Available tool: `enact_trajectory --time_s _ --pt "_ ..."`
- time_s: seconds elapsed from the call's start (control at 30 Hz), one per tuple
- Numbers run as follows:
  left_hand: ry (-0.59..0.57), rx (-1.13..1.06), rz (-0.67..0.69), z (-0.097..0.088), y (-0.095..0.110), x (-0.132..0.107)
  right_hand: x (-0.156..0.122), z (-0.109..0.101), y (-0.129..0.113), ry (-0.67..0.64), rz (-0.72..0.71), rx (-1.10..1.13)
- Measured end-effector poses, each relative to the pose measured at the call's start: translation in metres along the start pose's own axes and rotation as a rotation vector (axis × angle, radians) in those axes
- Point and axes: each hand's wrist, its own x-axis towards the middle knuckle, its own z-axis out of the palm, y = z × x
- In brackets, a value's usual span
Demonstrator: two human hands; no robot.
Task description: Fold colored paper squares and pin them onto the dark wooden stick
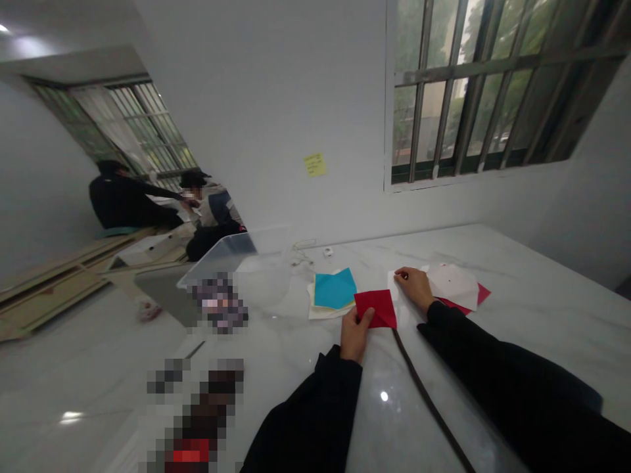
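My left hand (355, 334) grips a red square of paper or cloth (377, 307), its thumb flat on the front face. Just to the right, my right hand (415, 286) reaches over the table with its fingers curled together beside a white sheet (394, 284). Whatever those fingertips pinch is too small to make out. Left of the red square lies a blue sheet (335, 289) on top of pale sheets. A white piece (456, 284) overlaps red pieces (484, 293) beyond my right wrist.
A dark cable or strap (428, 397) runs from below the red square toward me. A clear plastic bin (266, 263) stands left on the marble-patterned table (305, 407). A yellow note (315, 164) sticks to the wall. Two people (131, 197) sit at the far left.
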Motion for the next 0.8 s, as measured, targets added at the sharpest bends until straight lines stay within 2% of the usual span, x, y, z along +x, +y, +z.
enact_trajectory --time_s 0.27,0.47,0.63,0.8 --pt "0.034 0.022 -0.009 0.001 0.001 -0.003 -0.012 -0.007 -0.008 0.004 -0.055 0.03" --pt "0.051 -0.044 -0.005 0.004 -0.003 -0.004 -0.047 -0.026 -0.016 -0.169 -0.103 0.123" --pt "0.046 -0.039 0.011 0.003 -0.005 -0.006 -0.058 -0.045 -0.008 -0.303 0.016 0.218" --pt "0.052 -0.037 -0.003 0.004 -0.004 -0.007 -0.052 -0.047 0.002 -0.275 0.115 0.197"
